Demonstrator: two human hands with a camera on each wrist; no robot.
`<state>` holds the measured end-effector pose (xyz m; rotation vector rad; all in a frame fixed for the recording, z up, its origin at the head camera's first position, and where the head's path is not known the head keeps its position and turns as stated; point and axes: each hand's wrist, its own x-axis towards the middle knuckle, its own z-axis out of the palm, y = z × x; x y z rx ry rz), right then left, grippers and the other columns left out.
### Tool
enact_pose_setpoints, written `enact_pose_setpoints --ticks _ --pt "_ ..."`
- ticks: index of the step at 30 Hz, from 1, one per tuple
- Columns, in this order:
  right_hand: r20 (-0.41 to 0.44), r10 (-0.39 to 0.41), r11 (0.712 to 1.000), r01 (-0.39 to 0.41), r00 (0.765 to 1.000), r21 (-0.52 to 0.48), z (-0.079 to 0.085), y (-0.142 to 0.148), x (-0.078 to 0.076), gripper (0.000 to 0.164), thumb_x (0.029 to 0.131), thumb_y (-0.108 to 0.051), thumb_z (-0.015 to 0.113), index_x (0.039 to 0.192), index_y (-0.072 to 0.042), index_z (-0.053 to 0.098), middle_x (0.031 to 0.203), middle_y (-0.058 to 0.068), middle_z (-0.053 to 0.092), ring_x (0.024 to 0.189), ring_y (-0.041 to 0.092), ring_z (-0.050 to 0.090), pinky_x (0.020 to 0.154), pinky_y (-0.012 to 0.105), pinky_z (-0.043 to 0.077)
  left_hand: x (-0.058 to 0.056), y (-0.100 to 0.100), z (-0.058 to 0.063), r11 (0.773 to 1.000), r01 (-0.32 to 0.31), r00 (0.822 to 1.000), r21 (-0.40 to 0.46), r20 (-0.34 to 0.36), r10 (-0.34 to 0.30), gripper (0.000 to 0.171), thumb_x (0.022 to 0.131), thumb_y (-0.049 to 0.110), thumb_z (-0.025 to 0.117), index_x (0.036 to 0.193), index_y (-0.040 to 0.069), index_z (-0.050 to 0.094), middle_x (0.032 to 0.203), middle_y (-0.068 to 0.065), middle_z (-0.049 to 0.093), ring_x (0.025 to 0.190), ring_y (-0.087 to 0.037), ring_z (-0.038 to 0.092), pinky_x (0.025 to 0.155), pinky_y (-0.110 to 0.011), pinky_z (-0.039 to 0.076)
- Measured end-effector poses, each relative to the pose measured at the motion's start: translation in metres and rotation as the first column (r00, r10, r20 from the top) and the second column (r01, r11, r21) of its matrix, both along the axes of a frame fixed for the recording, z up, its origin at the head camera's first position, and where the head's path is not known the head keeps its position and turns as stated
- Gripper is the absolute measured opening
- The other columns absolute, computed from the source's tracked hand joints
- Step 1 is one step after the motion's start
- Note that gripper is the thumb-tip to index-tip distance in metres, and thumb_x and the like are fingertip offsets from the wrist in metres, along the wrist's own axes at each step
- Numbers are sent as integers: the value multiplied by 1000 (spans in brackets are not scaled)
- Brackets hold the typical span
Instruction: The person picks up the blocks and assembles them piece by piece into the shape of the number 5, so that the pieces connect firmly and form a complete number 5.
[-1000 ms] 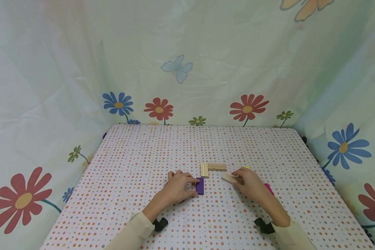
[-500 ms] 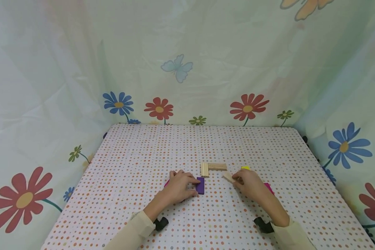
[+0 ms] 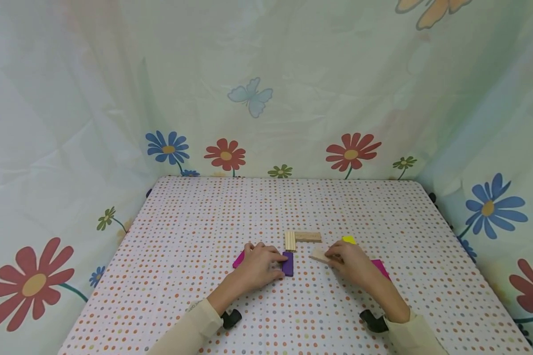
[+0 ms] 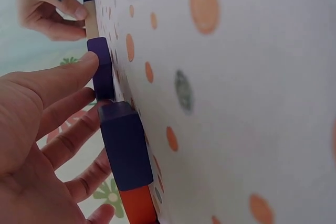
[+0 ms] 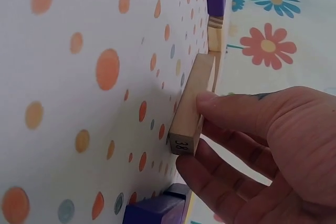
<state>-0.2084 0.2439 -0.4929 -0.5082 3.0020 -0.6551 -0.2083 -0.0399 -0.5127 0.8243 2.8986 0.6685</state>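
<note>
I log 1 purple block (image 3: pixel 288 265), pinched by fingers of the left hand (image 3: pixel 258 266), just beside the striped block (image 3: pixel 290 241); 1 pale block (image 3: pixel 320 255), slanted, clamped in fingers of the right hand (image 3: pixel 352 260). Hazard, I judge: pushing either sideways could skew the striped block.

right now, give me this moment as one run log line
left hand: touches purple rectangular block | right hand: pinches pale wooden rectangular block | brown wooden rectangular block: lies untouched beyond both hands
</note>
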Motion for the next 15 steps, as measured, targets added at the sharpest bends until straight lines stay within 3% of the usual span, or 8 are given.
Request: enact_pose_setpoints --ticks 15 --pt "-47 89 996 -89 995 14 0 -9 3 12 92 -3 79 103 -4 82 108 9 77 103 28 73 88 43 62 -1 4 0 1000 16 1000 -22 -27 -16 38 95 38 80 131 27 77 130 6 74 109 -19 60 99 -54 35"
